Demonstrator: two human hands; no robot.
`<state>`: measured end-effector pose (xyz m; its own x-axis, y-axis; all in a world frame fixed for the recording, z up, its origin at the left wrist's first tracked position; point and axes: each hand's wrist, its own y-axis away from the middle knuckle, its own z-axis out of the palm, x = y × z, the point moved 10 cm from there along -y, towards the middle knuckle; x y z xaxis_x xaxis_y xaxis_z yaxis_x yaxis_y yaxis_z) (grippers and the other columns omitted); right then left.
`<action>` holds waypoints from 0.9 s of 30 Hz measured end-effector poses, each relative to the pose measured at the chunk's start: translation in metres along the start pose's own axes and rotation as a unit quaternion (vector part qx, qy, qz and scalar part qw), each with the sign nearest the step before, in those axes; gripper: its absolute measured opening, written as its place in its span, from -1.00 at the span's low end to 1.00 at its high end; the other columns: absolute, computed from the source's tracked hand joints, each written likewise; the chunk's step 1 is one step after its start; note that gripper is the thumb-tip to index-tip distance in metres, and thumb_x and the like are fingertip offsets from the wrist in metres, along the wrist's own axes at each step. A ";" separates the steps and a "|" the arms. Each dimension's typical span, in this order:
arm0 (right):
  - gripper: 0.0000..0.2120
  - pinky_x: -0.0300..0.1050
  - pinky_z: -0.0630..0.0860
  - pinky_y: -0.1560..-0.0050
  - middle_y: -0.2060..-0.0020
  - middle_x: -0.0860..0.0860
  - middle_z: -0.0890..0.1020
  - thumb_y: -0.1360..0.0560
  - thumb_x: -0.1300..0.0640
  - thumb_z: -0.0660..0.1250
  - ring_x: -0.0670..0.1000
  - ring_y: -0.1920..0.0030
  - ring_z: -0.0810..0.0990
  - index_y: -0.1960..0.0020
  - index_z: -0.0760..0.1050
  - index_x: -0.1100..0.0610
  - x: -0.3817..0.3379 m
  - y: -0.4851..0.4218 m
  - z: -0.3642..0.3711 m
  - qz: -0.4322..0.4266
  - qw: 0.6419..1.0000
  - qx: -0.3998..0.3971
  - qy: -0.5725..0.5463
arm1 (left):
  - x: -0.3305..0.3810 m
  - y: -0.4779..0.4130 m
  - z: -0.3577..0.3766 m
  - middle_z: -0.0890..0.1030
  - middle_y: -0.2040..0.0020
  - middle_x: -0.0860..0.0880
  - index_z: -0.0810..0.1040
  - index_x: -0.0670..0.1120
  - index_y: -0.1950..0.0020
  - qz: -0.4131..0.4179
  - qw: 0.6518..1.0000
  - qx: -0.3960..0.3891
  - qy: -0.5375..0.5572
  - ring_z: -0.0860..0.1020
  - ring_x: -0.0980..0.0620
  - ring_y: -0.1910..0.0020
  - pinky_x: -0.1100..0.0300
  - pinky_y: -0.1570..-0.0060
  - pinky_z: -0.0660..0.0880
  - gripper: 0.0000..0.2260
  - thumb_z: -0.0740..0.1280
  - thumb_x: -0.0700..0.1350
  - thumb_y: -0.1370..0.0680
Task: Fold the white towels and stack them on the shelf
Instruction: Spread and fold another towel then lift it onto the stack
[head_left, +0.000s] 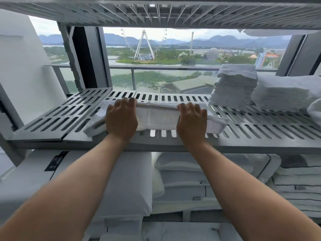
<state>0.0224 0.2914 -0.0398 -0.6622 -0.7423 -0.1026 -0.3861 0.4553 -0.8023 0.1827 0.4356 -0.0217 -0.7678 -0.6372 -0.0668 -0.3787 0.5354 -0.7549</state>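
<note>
Rightward stands a towel stack; left hand and right hand fingers grip the folded towel.

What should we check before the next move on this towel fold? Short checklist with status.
1. Both the left hand and right hand on the towel: ok.
2. The towel wholly on the shelf: ok.
3. The fingers curled over its far edge: ok, both hands.
4. The towel's ends even: cannot tell, left end blurred.
5. The folded stack at right upright: ok.
6. The towel apart from the folded stack: ok.
</note>
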 end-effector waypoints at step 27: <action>-0.77 0.05 0.39 -0.18 -0.04 0.05 0.67 -0.58 -0.06 0.19 0.13 -0.08 0.57 -0.05 0.57 0.01 0.039 -0.124 0.225 0.012 0.955 -0.291 -0.053 | -0.022 -0.132 0.188 0.62 0.00 -0.07 0.49 -0.07 -0.08 0.177 0.965 -0.144 0.130 0.57 -0.10 0.02 0.00 0.02 0.52 -0.84 0.15 -0.07 -0.67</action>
<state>0.1893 0.0956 -0.0771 -0.6183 -0.7599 -0.2008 -0.6839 0.6461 -0.3389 0.3465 0.2743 -0.0436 -0.9648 -0.2458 -0.0933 -0.1681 0.8495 -0.5001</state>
